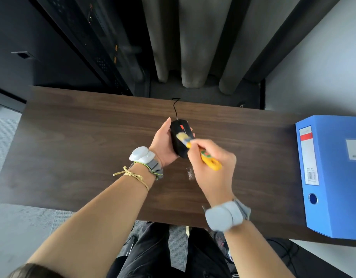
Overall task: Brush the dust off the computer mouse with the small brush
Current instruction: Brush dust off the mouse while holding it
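A black wired computer mouse with a red scroll wheel is cupped in my left hand, lifted a little above the dark wooden desk. Its cable runs away over the desk's far edge. My right hand grips a small brush by its yellow handle. The pale bristles rest on the top of the mouse, just below the wheel. The brush and right hand look motion-blurred. A small patch of pale dust lies on the desk below the mouse.
A blue lever-arch file lies on the right end of the desk. Behind the desk hang grey curtains, with a dark server cabinet at the left. My legs show below the near desk edge.
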A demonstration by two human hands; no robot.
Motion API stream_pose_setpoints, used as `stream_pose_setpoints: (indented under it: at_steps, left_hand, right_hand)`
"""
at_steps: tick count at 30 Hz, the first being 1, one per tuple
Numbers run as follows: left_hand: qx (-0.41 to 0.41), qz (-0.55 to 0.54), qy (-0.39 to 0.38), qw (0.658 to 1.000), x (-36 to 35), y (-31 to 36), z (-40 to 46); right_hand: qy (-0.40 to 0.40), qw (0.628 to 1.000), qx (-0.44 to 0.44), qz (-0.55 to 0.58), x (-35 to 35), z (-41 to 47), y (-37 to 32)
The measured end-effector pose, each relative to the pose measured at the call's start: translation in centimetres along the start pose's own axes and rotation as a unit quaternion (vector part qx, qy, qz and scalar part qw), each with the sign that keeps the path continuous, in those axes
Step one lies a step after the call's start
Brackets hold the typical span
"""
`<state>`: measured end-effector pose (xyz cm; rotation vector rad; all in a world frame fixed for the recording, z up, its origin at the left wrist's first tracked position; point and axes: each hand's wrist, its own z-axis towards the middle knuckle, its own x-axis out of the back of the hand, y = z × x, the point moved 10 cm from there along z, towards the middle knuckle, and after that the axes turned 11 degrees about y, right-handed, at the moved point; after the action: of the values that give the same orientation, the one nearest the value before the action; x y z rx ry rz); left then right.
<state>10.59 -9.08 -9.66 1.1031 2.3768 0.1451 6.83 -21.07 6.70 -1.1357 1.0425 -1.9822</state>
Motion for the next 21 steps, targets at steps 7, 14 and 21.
stream_pose_setpoints:
  at_steps: [7, 14, 21]
  left_hand:
    - [0.001, 0.033, -0.023, 0.999, -0.4, -0.1, -1.0]
    - [0.027, -0.078, -0.007, 0.997, 0.8, 0.0, -0.1]
    - [0.017, -0.058, -0.015, 0.998, 0.2, 0.0, -0.6]
  right_hand:
    - [-0.007, 0.999, -0.009, -0.038, -3.3, 2.6, -0.6]
    - [-0.054, 0.997, 0.009, -0.049, 1.1, -5.3, 1.8]
    - [0.015, 0.997, -0.071, 0.031, 1.8, -0.4, 2.2]
